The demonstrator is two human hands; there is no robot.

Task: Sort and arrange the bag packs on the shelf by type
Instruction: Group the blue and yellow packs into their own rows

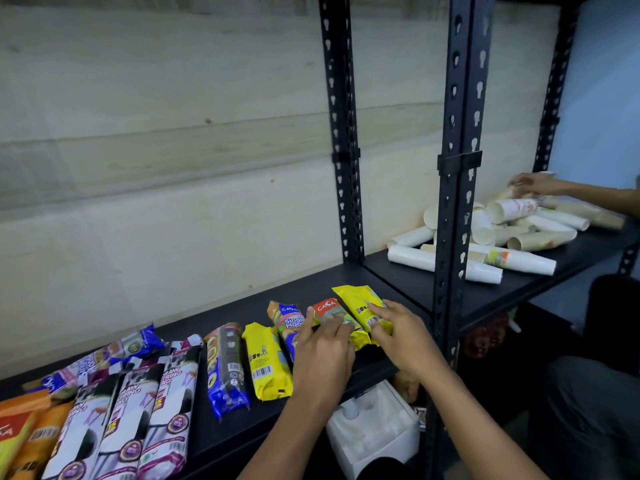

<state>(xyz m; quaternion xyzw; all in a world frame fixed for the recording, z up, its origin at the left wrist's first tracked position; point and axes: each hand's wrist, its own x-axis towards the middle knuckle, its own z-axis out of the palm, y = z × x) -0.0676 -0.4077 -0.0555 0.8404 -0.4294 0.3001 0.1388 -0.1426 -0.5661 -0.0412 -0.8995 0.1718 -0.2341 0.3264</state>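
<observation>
Several long bag packs lie side by side on the black shelf (249, 308). My left hand (320, 351) rests with straight fingers on a red-topped yellow pack (327, 308). My right hand (398, 329) presses its fingers on a yellow pack (356, 299) at the row's right end. Just left of my hands lie a blue and green pack (285, 317), another yellow pack (268, 363) and a blue pack (227, 368). Further left are white and purple packs (169, 403) and orange packs (27, 431).
Black slotted uprights (457, 168) split the shelving. On the right bay lie several stacks of paper cups (512, 233), where another person's hand (533, 183) reaches in. A white foam box (375, 427) sits below the shelf. A wood panel backs the shelf.
</observation>
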